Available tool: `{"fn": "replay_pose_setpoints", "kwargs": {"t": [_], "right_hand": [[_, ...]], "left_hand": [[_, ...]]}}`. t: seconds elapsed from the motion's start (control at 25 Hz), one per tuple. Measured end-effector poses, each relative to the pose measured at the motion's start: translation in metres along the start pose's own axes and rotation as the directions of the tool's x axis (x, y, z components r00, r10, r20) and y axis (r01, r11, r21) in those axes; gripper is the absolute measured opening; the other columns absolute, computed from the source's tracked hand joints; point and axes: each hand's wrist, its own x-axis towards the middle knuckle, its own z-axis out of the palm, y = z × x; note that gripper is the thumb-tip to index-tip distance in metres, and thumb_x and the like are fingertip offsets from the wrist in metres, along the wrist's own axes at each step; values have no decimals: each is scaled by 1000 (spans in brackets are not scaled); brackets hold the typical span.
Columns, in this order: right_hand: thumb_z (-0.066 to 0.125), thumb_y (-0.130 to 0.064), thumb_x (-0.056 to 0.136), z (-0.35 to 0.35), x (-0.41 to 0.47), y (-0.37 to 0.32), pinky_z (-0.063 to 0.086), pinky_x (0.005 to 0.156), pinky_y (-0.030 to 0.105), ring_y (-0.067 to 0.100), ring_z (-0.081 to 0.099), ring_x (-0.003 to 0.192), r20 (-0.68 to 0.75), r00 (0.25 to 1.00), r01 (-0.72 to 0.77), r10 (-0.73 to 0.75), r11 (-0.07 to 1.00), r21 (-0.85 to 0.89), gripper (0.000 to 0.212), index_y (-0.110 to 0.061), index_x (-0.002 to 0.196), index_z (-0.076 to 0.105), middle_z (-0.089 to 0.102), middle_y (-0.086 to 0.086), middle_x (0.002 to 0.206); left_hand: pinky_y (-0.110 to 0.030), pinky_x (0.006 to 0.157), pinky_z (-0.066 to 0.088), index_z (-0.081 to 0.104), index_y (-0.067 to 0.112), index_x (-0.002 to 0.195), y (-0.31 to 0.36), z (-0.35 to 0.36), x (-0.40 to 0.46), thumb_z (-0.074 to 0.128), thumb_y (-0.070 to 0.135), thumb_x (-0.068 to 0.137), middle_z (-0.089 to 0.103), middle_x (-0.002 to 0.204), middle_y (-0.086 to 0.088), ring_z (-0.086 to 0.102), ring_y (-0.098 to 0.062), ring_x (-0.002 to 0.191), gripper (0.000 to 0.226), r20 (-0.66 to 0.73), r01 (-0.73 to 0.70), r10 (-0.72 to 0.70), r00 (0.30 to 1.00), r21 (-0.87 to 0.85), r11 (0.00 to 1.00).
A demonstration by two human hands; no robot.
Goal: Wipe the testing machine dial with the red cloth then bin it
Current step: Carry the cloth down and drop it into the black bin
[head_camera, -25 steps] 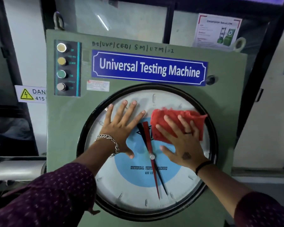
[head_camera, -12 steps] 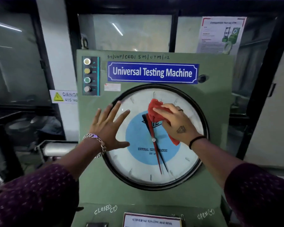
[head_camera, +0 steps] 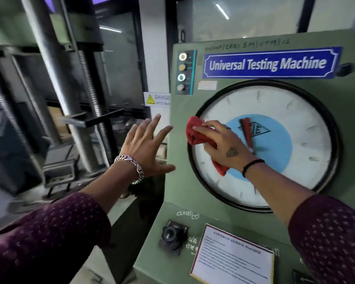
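Red cloth (head_camera: 195, 133) at frame centre against a white dial (head_camera: 275, 111) with light-blue middle and black rim. Sage-green machine panel (head_camera: 348, 103), blue nameplate (head_camera: 271, 63) lettered white at upper right. Maroon sleeves (head_camera: 49, 238) flecked with pale dots along the bottom.

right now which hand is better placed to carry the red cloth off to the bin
Right. The right hand already grips the bunched red cloth at the dial's left edge. The left hand is open and empty, off to the left of the panel. No bin is in view.

cloth (head_camera: 195, 133) on dial's (head_camera: 307, 124) left edge | left hand (head_camera: 146, 148) left of machine (head_camera: 353, 111)
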Motion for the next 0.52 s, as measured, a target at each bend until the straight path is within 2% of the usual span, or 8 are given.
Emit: {"fn": "replay_pose_setpoints", "kwargs": {"t": [0.2,0.36,0.52], "right_hand": [[62,-28,94,71,22,-66,58,110,55,34,68,131,85,987,121,-133,984,133,61,-30,154,69,60,1,155],[72,-19,96,131,43,-121,58,110,59,33,65,136,150,970,161,-189,970,182,61,-29,157,67,59,1,157],[64,-34,97,191,54,-182,59,109,57,31,66,133,233,941,193,-244,956,221,62,-33,159,63,57,-5,158]], "left_hand": [[-60,134,13,12,47,171,-69,-8,-67,70,93,63,-5,185,0,7,-32,168,131,47,121,-124,991,59,991],[-60,134,13,9,49,170,-124,-8,-115,69,94,62,-3,185,0,9,-32,168,132,82,211,-216,973,67,975],[-58,134,17,16,48,169,-185,5,-174,65,96,60,7,184,-3,17,-33,166,128,98,297,-302,948,58,953]]}}
